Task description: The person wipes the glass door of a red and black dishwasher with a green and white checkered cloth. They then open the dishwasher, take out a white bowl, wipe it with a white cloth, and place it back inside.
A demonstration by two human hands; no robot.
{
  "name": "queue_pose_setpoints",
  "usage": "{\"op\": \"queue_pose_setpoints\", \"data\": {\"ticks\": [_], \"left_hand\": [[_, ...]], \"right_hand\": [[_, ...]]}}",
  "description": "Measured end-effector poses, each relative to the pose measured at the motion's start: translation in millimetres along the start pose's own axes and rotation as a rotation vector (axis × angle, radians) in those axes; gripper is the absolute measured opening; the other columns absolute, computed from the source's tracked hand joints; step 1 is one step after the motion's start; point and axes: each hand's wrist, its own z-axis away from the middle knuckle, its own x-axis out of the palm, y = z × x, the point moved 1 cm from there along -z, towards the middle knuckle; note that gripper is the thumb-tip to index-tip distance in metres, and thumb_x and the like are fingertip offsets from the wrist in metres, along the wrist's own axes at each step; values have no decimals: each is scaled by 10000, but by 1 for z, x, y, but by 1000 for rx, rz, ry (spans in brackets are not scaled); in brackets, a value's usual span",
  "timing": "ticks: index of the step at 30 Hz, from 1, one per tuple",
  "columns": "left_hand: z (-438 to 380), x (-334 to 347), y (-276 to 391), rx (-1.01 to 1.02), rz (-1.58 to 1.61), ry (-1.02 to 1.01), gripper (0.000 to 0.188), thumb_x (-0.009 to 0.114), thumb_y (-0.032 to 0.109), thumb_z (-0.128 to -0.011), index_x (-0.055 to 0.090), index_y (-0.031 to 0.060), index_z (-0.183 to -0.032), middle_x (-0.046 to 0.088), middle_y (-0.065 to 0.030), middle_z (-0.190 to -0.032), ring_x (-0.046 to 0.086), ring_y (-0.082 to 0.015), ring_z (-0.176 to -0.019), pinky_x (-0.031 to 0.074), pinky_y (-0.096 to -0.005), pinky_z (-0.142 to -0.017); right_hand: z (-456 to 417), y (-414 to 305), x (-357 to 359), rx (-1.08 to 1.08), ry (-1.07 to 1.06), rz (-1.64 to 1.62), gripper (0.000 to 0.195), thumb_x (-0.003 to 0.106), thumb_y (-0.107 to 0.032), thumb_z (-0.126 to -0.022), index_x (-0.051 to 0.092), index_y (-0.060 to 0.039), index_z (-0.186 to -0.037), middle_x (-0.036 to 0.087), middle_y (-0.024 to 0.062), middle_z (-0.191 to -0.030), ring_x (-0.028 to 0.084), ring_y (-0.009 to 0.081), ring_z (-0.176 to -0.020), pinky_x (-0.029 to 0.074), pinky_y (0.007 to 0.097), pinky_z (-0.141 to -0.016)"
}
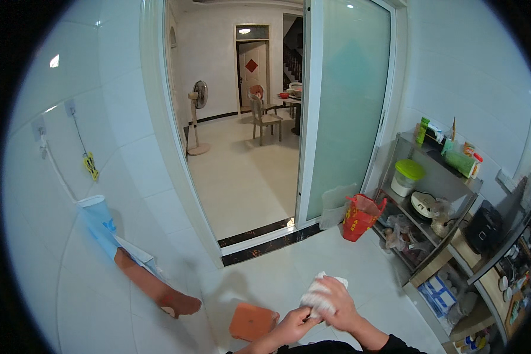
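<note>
A crumpled white cloth (315, 297) is bunched between my two hands, low in the head view. My right hand (340, 301) lies over the cloth with its fingers bent around it. Just below and to the left, my left hand (295, 325) grips the cloth's lower end. Some dark thing shows between the hands, too small to make out. Part of the cloth is hidden behind my fingers. On the floor to the left of my hands stands an orange stool (252, 322).
An apron (137, 270) hangs on the left wall. Ahead is a doorway with a sliding frosted-glass door (349, 110) and a dark threshold (265, 245). A red bag (360, 217) stands beside a metal shelf rack (425, 221). A counter (464, 250) lies at right.
</note>
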Motion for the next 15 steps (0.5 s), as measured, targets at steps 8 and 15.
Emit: {"op": "queue_pose_setpoints", "data": {"ticks": [8, 15], "left_hand": [[11, 0, 32, 71, 425, 46, 182, 507, 66, -930, 550, -20, -1084, 576, -18, -965, 491, -64, -872, 419, -230, -757], [14, 4, 37, 183, 135, 214, 262, 595, 88, -855, 558, 13, -1103, 567, -13, -918, 499, -99, -828, 423, -256, -708]], "right_hand": [[8, -12, -6, 719, 333, -942, 517, 535, -312, -882, 471, 35, -1259, 454, 131, -1284, 436, 236, -1187, 374, 352, -980], [-6, -50, -16, -76, -2, 85, 441, 694, -276, -693, 642, -192, -1123, 438, 140, -1327, 392, 397, -1200, 337, 467, -1003]]}}
